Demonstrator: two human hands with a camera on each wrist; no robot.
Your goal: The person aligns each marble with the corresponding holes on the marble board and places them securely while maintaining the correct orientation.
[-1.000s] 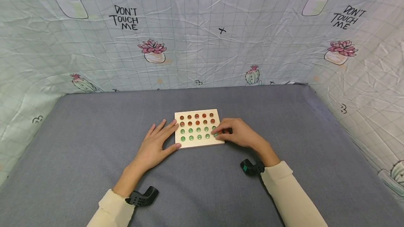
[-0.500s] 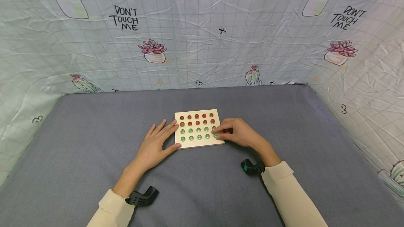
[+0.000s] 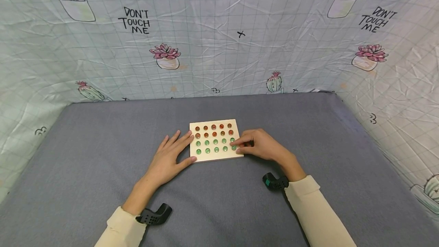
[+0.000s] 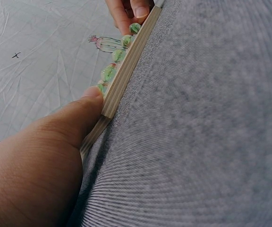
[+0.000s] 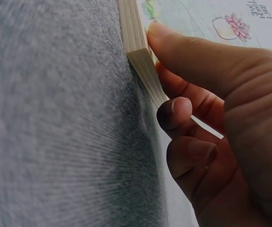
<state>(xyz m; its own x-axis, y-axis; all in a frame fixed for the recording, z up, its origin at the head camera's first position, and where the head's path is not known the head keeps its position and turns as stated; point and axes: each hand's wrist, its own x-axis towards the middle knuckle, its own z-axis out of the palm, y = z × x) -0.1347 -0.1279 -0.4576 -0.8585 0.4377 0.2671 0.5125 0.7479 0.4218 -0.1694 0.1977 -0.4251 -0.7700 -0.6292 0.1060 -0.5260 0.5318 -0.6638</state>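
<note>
A pale wooden board [image 3: 212,156] lies on the grey cloth, holding rows of glass marbles. The two far rows are reddish-brown marbles [image 3: 213,127]; the two near rows are green marbles [image 3: 215,141]. My left hand [image 3: 167,159] lies with fingers spread, fingertips on the board's left edge and thumb at its near left corner. At the near right corner, the thumb and index finger of my right hand [image 3: 262,145] stand apart beside the last green marble [image 3: 234,148]. In the right wrist view, the right thumb tip [image 5: 157,30] rests by the board's edge, other fingers loosely curled.
Grey cloth [image 3: 219,201] covers the table all round the board. A pale grid-patterned curtain [image 3: 219,64] with printed plants rises behind the table and at both sides. Each wrist wears a black camera mount, one near the left sleeve [image 3: 125,222].
My right thumb has drawn slightly rightward off the corner green marble, which now shows more fully. The left hand and the board stay in place.
</note>
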